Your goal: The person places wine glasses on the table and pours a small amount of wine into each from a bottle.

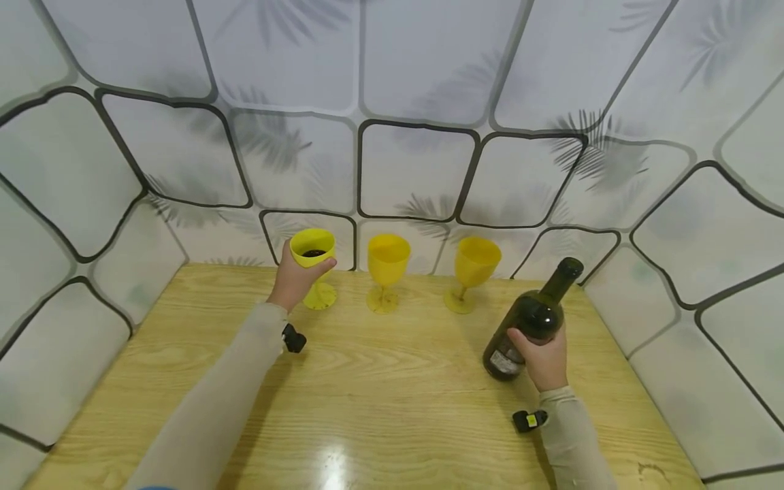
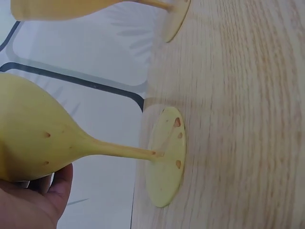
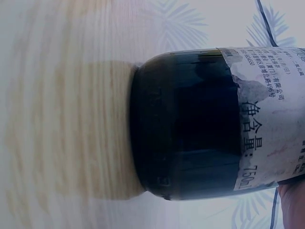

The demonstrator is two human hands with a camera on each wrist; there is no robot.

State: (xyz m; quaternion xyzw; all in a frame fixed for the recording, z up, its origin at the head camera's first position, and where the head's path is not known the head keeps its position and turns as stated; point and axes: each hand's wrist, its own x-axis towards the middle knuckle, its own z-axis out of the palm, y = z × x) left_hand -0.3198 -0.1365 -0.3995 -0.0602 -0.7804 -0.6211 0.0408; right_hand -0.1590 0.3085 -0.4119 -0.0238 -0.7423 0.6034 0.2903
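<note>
Three yellow goblets stand in a row at the back of the wooden table. My left hand grips the bowl of the left goblet, which holds dark liquid; its foot sits on the table. The middle goblet and the right goblet stand untouched. My right hand grips a dark green wine bottle by its body, tilted with the neck toward the back right. Its base and white label fill the right wrist view.
Patterned wall panels close in the table at the back and both sides. The front half of the table shows a bright glare spot. A second goblet foot appears at the top of the left wrist view.
</note>
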